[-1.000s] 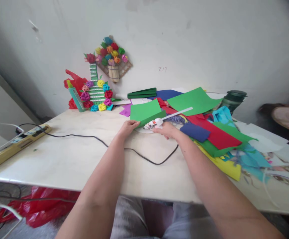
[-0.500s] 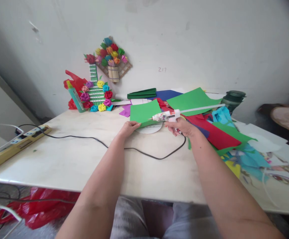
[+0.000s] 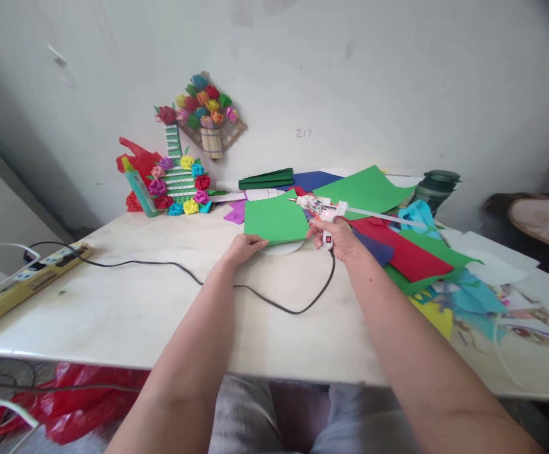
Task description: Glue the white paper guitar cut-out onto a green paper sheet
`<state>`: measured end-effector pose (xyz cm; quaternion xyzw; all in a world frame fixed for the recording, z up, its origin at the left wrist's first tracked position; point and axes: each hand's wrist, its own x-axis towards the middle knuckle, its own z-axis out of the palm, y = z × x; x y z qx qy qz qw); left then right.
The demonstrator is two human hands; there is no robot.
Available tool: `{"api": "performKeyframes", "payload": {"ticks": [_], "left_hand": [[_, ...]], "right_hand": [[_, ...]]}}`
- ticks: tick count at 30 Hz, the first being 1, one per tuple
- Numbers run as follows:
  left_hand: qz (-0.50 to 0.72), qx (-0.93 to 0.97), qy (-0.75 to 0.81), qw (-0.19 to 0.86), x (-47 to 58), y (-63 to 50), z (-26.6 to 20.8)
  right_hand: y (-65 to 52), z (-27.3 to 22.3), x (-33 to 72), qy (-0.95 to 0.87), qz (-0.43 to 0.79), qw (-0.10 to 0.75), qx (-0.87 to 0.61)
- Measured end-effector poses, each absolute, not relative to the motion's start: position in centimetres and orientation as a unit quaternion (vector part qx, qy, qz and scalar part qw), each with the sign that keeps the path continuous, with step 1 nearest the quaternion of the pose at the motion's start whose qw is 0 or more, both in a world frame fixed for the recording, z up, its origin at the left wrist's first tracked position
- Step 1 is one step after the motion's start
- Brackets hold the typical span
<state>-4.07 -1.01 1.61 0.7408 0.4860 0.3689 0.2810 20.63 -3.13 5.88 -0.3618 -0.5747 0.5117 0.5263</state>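
Observation:
A green sheet of paper (image 3: 274, 217) is pinched at its near left corner by my left hand (image 3: 246, 248), thumb on top. My right hand (image 3: 335, 238) is wrapped round the handle of a white hot glue gun (image 3: 327, 221), its nozzle pointing left over the sheet's far right part. A long glue stick (image 3: 382, 216) juts out of the gun's back. From the handle a black cord (image 3: 297, 311) loops across the table. Partly under the green sheet lies a white disc (image 3: 281, 250).
Coloured paper pieces, among them a red sheet (image 3: 404, 252), pile up on the right beside a dark bottle (image 3: 437, 192). At the back left stand a paper-flower guitar (image 3: 179, 180) and a glue bottle (image 3: 140, 192). A power strip (image 3: 33, 277) sits at the left edge.
The glue gun has risen and tipped, so its nozzle is now farther back and off the sheet's near edge. My left hand keeps hold of the green sheet, which now shows flatter.

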Motion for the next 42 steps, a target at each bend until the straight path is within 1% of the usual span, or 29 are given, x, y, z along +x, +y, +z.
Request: {"api": "performKeyframes", "payload": {"ticks": [7,11,23,33,42], "left_hand": [[0.376,0.745,0.439,0.334,-4.2,-1.2,1.6],[0.363,0.749,0.449,0.325,-4.2,-1.3,1.7],[0.338,0.771,0.448,0.300,-4.0,-1.9,2.3],[0.319,0.801,0.443,0.247,-3.9,-1.6,1.9],[0.290,0.833,0.455,0.123,-3.4,-1.2,1.4]], "right_hand": [[-2.9,5.4,19.8,-0.533,0.550,0.541,-0.347],[-2.8,5.0,19.4,-0.527,0.568,0.535,-0.337],[-2.8,4.4,18.7,-0.517,0.569,0.513,-0.382],[-2.7,3.7,18.2,-0.513,0.561,0.512,-0.401],[-2.6,3.3,17.4,-0.485,0.566,0.528,-0.406]]}}
